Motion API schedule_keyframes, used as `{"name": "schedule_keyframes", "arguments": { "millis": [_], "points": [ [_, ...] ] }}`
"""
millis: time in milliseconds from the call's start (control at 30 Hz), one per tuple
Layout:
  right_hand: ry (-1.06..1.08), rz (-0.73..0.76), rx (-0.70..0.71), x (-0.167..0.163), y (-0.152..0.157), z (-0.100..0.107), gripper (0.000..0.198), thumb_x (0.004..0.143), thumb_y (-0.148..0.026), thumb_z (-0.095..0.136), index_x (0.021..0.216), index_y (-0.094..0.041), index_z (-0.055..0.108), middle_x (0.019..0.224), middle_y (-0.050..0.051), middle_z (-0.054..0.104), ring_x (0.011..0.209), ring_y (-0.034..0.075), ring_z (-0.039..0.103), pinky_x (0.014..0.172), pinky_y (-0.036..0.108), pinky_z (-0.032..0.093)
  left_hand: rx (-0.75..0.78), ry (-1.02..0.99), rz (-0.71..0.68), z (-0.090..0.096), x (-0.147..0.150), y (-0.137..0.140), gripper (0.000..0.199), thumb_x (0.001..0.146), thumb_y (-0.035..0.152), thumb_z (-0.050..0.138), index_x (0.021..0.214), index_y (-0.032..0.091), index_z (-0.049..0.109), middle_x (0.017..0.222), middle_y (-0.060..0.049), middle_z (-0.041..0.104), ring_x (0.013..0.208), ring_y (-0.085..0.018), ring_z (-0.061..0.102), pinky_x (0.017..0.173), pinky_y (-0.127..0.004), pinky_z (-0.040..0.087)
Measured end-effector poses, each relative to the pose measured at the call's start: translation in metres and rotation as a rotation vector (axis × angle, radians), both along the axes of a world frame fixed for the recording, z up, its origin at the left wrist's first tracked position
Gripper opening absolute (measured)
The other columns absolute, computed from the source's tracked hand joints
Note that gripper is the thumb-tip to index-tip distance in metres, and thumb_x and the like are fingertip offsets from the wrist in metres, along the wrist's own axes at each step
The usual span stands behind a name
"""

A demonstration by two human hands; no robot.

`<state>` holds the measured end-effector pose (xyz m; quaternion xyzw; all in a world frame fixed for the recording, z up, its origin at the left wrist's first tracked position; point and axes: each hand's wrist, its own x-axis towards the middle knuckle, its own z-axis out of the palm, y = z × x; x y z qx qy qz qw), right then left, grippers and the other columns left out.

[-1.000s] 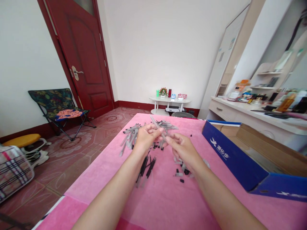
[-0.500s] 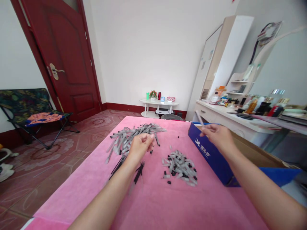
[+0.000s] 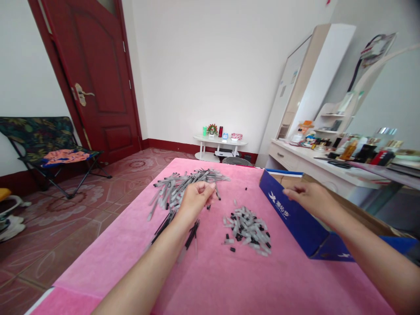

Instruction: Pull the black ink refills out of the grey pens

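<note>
My left hand (image 3: 199,197) is closed in a pinch above the near edge of a pile of translucent pen barrels (image 3: 170,186), some with black ends. What it pinches, if anything, cannot be made out. My right hand (image 3: 306,197) is over the near long side of a blue cardboard box (image 3: 288,221), its fingers loosely curled and slightly apart, with nothing seen in them. Between the hands lies a heap of small clear and black pen caps and plugs (image 3: 249,229). Thin black pen refills (image 3: 192,236) lie beside my left forearm, which partly hides them.
A pink cloth (image 3: 216,280) covers the table. One small black piece (image 3: 246,189) lies apart near the box. To the right stands a white dresser (image 3: 288,153) crowded with bottles. A folding chair (image 3: 42,135) and a red door (image 3: 95,78) are at the left.
The pale pen that stuck up from my right hand is no longer visible, and that hand has lowered slightly at the box. My left hand has hardly moved. The view has shifted slightly.
</note>
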<state>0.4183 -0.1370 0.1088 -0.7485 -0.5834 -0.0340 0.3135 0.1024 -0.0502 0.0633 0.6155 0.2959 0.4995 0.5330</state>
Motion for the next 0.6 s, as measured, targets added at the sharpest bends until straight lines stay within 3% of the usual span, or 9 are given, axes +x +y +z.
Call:
{"name": "schedule_keyframes", "arguments": {
  "millis": [100, 200, 367, 500, 600],
  "points": [
    [0.033, 0.265, -0.213, -0.045, 0.012, -0.022, 0.025, 0.070, -0.037, 0.053, 0.059, -0.016, 0.063, 0.057, 0.002, 0.060, 0.055, 0.014, 0.051, 0.051, 0.024, 0.032, -0.038, -0.002, 0.026, 0.002, -0.006, 0.004, 0.033, 0.071, 0.045, 0.057, 0.067, 0.012, 0.057, 0.058, -0.003, 0.061, 0.043, -0.007, 0.051, 0.043, -0.017, 0.040],
    [0.069, 0.343, -0.291, -0.072, 0.022, -0.049, 0.024, 0.069, -0.033, 0.054, 0.057, -0.015, 0.062, 0.053, 0.001, 0.058, 0.051, 0.013, 0.049, 0.050, 0.023, 0.032, -0.068, -0.029, 0.089, 0.005, -0.017, 0.013, 0.033, 0.070, 0.045, 0.059, 0.067, 0.011, 0.056, 0.058, -0.004, 0.061, 0.043, -0.007, 0.052, 0.043, -0.016, 0.041],
    [0.017, 0.329, -0.306, -0.097, 0.046, -0.067, 0.016, 0.067, -0.025, 0.055, 0.056, -0.016, 0.062, 0.054, 0.001, 0.060, 0.053, 0.012, 0.051, 0.052, 0.021, 0.033, -0.091, -0.090, 0.202, 0.009, -0.036, 0.026, 0.034, 0.068, 0.045, 0.060, 0.068, 0.011, 0.058, 0.059, -0.004, 0.062, 0.044, -0.006, 0.052, 0.044, -0.016, 0.042],
    [0.024, 0.269, -0.274, -0.128, 0.084, -0.079, 0.013, 0.066, -0.015, 0.052, 0.067, -0.017, 0.065, 0.072, 0.004, 0.066, 0.070, 0.014, 0.058, 0.062, 0.020, 0.037, -0.099, -0.110, 0.199, 0.011, -0.039, 0.026, 0.034, 0.067, 0.045, 0.061, 0.068, 0.011, 0.058, 0.058, -0.004, 0.062, 0.044, -0.007, 0.052, 0.044, -0.016, 0.042],
    [0.059, 0.145, -0.256, -0.150, 0.112, -0.095, 0.016, 0.064, -0.009, 0.051, 0.073, -0.014, 0.064, 0.083, 0.010, 0.066, 0.083, 0.018, 0.058, 0.069, 0.023, 0.038, -0.100, -0.114, 0.185, 0.012, -0.037, 0.023, 0.034, 0.066, 0.045, 0.062, 0.068, 0.011, 0.058, 0.057, -0.004, 0.062, 0.043, -0.007, 0.053, 0.043, -0.016, 0.042]
  ]
}}
